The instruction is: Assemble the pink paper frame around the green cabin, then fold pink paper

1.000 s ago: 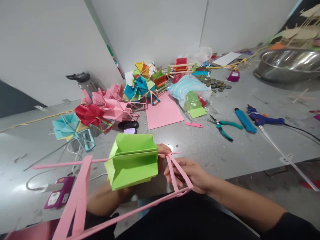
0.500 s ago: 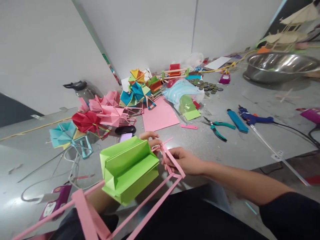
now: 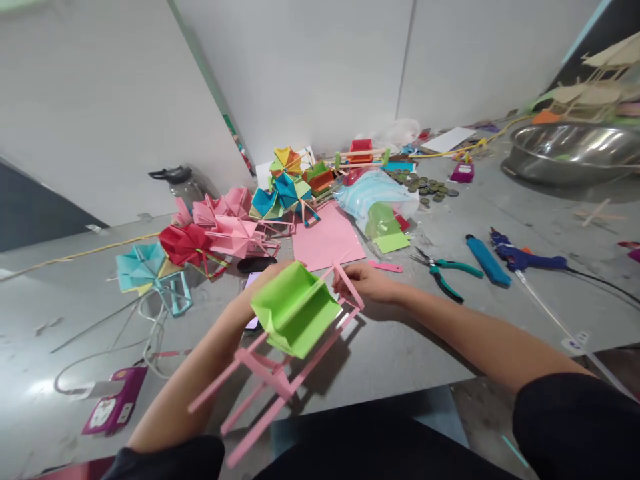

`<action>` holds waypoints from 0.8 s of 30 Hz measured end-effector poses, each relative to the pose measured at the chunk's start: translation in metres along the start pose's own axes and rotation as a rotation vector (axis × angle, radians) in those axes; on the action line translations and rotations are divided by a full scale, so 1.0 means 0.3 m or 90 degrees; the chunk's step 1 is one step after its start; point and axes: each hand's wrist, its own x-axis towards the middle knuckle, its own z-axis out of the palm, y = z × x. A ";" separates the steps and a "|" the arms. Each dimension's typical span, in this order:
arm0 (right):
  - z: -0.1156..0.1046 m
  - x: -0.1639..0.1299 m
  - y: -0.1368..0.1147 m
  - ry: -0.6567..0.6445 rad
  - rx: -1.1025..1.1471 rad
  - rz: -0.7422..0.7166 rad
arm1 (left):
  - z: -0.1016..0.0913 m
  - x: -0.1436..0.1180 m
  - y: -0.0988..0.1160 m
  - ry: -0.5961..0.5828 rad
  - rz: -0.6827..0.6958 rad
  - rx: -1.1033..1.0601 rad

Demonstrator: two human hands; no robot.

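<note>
I see the left hand (image 3: 260, 283) mostly hidden behind a green folded paper box (image 3: 295, 308), fingers wrapped about its far side so that it is held tilted above the grey table (image 3: 400, 347). The box sits in a pink paper-strip frame (image 3: 280, 373) whose long strips run down toward me. The right hand (image 3: 363, 281) pinches the frame's upper end, fingers narrowed on a pink strip just beside the box's right edge. Just beyond the hands lies a pink sheet (image 3: 327, 240), and left of it a cluster of pink, red and blue folded paper pieces (image 3: 220, 230). Green-handled pliers (image 3: 443, 270) and a blue glue gun (image 3: 525, 257) lie well to the right, with a steel bowl (image 3: 570, 153) at the far right.
</note>
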 end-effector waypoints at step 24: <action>-0.005 -0.086 0.048 0.296 -0.330 -0.259 | 0.025 -0.173 -0.041 0.188 -0.032 -0.098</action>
